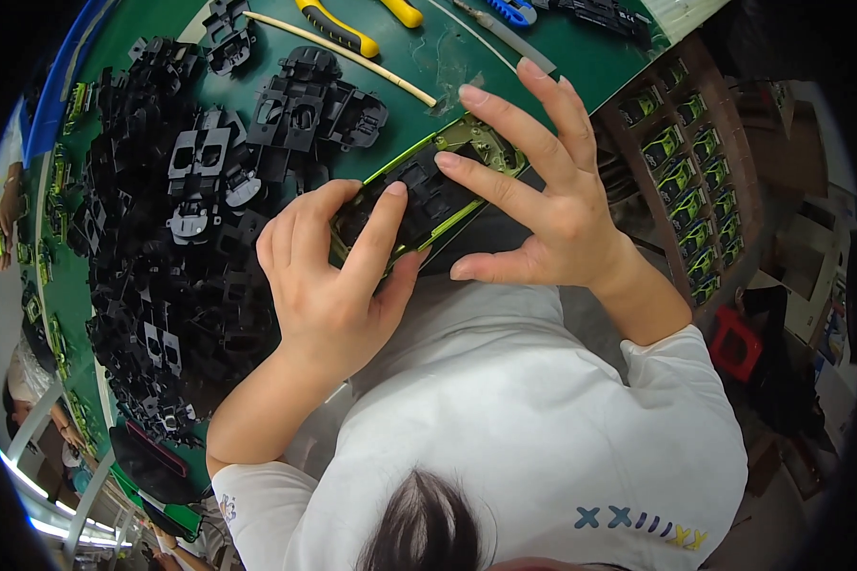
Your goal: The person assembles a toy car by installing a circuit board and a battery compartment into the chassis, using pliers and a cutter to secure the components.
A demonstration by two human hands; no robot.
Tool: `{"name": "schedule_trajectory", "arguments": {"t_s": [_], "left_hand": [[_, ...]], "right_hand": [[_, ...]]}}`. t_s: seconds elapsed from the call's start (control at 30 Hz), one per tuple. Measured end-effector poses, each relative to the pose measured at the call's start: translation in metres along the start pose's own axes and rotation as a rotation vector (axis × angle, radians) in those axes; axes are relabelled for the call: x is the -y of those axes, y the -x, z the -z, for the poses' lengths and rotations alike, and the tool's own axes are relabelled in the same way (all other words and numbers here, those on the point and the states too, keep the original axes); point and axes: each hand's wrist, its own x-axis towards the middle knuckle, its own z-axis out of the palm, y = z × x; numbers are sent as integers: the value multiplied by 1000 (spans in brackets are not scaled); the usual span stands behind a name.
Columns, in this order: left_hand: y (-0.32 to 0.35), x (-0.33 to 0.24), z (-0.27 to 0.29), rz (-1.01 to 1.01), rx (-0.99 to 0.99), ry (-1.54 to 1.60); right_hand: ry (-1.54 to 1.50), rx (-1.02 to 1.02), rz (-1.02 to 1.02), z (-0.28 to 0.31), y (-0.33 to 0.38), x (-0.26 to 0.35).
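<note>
At the front edge of the green table, a lime-green plastic housing (493,143) lies tilted, with a black plastic insert (428,198) inside it. My left hand (328,276) grips the housing's left end, its index finger pressing on the insert and its thumb along the near edge. Over the right end is my right hand (552,205), fingers spread apart. One of its fingertips touches the insert, while the other fingers and the thumb stand off the housing. The underside of the housing is hidden.
A large heap of black plastic parts (162,285) covers the table's left side. Beyond the housing lie a thin wooden stick (343,57), yellow-handled pliers (345,30) and a blade-like tool (514,40). A brown tray (652,162) of green-black pieces stands right, near a red stool (736,344).
</note>
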Motion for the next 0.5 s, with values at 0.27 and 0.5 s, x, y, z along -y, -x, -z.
{"name": "schedule_trajectory", "arguments": {"t_s": [0.27,0.5], "left_hand": [[-4,-2,3,12,12,-9],[0,0,0,24,-6,-2]], "right_hand": [[-15,-2,-30,-4,1,-3],[-87,-30,-23,1,3,5]]}}
